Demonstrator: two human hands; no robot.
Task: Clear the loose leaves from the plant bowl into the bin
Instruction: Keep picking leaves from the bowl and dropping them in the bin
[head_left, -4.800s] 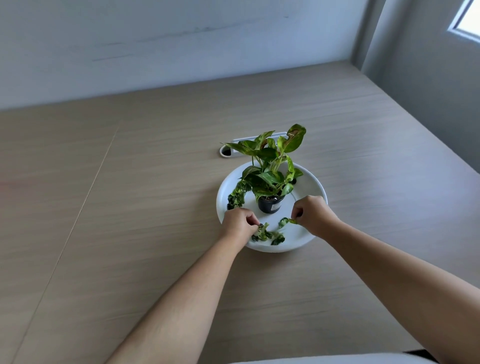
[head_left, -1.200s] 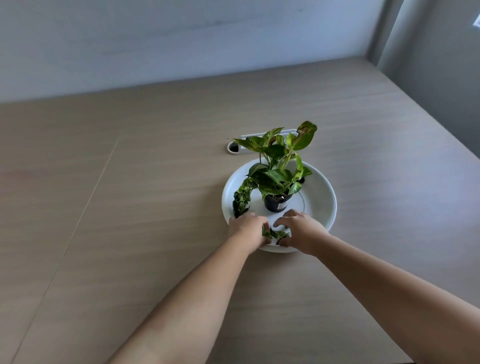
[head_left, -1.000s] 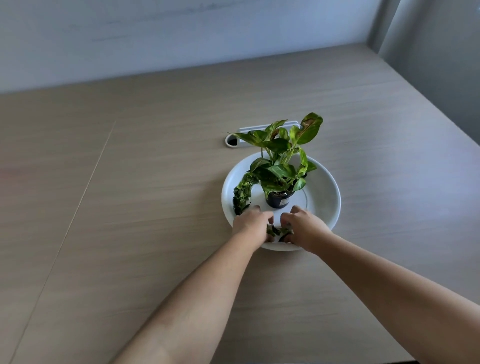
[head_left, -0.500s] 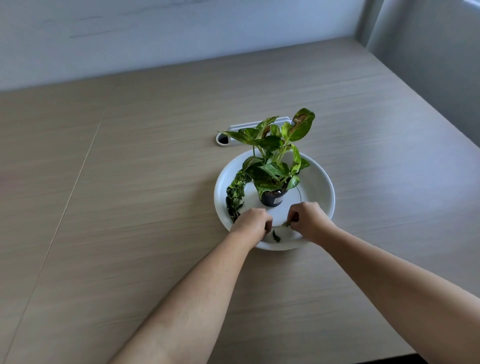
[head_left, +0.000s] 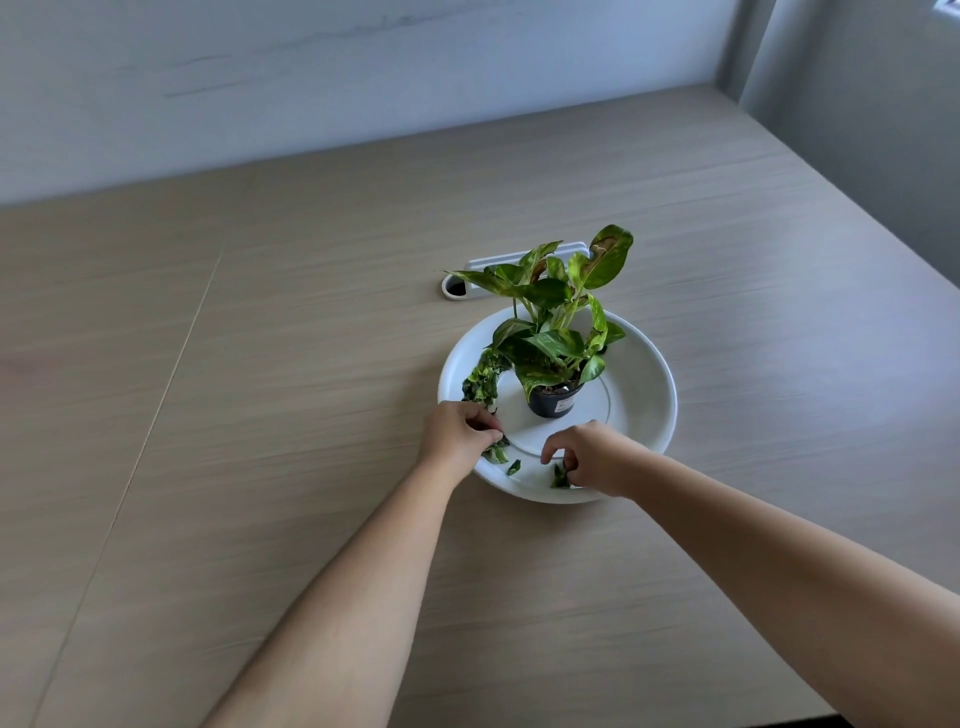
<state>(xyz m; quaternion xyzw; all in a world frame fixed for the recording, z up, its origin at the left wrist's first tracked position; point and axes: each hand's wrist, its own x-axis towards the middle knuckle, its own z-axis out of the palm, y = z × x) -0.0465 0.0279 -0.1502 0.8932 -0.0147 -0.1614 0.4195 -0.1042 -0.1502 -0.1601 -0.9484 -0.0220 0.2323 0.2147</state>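
Observation:
A white plant bowl (head_left: 644, 405) stands on the wooden table, with a small black pot (head_left: 553, 402) of green plant (head_left: 553, 312) in its middle. Loose green leaves lie along the bowl's left inner wall (head_left: 480, 382), and a single small leaf (head_left: 513, 466) lies near the front rim. My left hand (head_left: 457, 434) rests on the bowl's front left rim, its fingers closed on a bunch of leaves (head_left: 496, 452). My right hand (head_left: 592, 457) is at the front rim, pinching a leaf (head_left: 560, 475). No bin is in view.
A white cable port (head_left: 467, 283) is set into the table just behind the bowl. The table's right edge (head_left: 852, 205) runs along a grey wall, and its near edge shows at the bottom right.
My hands have moved apart along the front rim. The pile that lay between them is gone from the bowl floor; each hand now holds leaves, with one small leaf left between.

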